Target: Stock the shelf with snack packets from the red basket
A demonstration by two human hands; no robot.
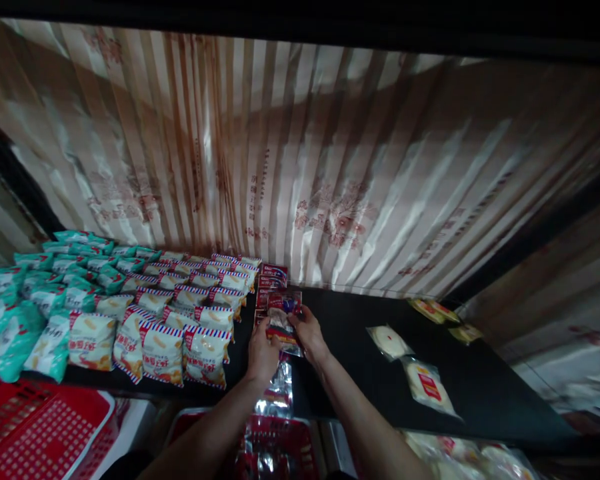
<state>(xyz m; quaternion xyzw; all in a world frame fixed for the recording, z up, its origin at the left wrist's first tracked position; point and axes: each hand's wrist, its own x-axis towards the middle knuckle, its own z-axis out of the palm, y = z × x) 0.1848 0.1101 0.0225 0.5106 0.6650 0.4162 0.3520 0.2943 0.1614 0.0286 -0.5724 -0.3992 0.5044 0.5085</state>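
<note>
While both hands meet near the middle of the desk (350,393), a small shiny packet (282,325) sits between them, above the dark surface and just to the right of the rows of puffy bags. The left hand (263,351) has its fingers closed on the packet's left side, and the right hand (310,335) grips the right side, its fingers bent narrowly around the edge. Just beyond, a line of red packets (273,272) runs toward the curtain (330,127) (whether it joins the held one, I cannot tell). Shiny silver wrapping (279,388) shows below the hands, at the near edge of the desk, over a red basket (300,437). To the left stand cream snack bags (163,353) with striped tops, and farther left come green bags (17,340), packed close together. Another red basket (35,427) is at the lower left. On the right, well apart from the hands, lie two clear bags with pale round contents, a nearer one (429,385) and a farther one (390,342), with yellow packs (430,311) near the far edge.
</note>
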